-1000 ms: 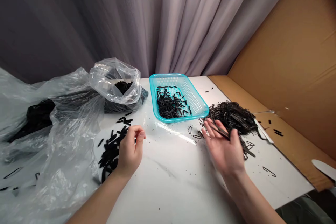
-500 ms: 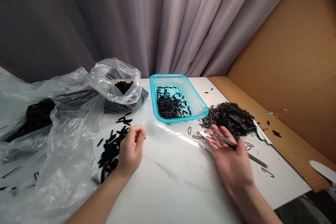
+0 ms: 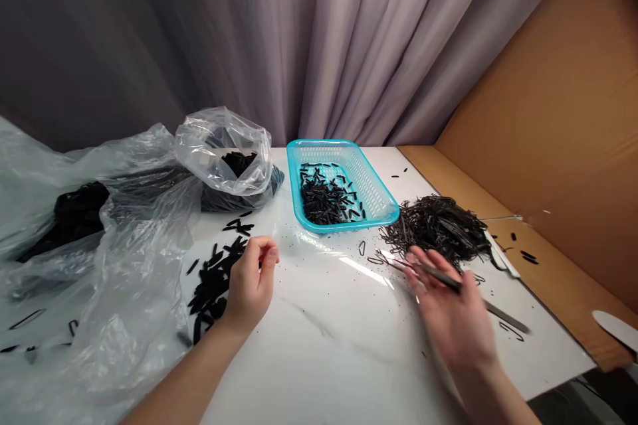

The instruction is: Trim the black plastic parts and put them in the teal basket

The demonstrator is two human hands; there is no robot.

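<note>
Tweezers held slackly beside a tangled heap

Your right hand [image 3: 451, 305] was turned palm up, slightly blurred, its fingers mostly outstretched; your grip was closed only enough to carry dark tweezers [image 3: 441, 277] between thumb and fingers. Their tips pointed toward the loose loops [image 3: 362, 248], and their tail jutted toward the table's right edge. Your left hand [image 3: 254, 285] was curled, thumb near the fingers; I could not tell whether it pinched anything.

Just beyond your right fingers, near the table's right edge, sat the tangled heap [image 3: 443, 229] of dark strands. Black pieces [image 3: 212, 282] lay spread beside your left wrist. Toward the middle of the table's far edge stood the blue basket [image 3: 375, 189], its short dark bits gathered mostly in the left half. An open clear bag [image 3: 194, 159] stood to its left, and a plastic sheet [image 3: 134, 279] covered the left side of the table [image 3: 319, 358].

With so slack a grip, a knock to that long tail could have rolled the tweezers off your fingers. A tip snagging a strand might have dragged the tangle against the basket. Your left forearm, close to the sheet, could have tugged it and scattered the pieces.
</note>
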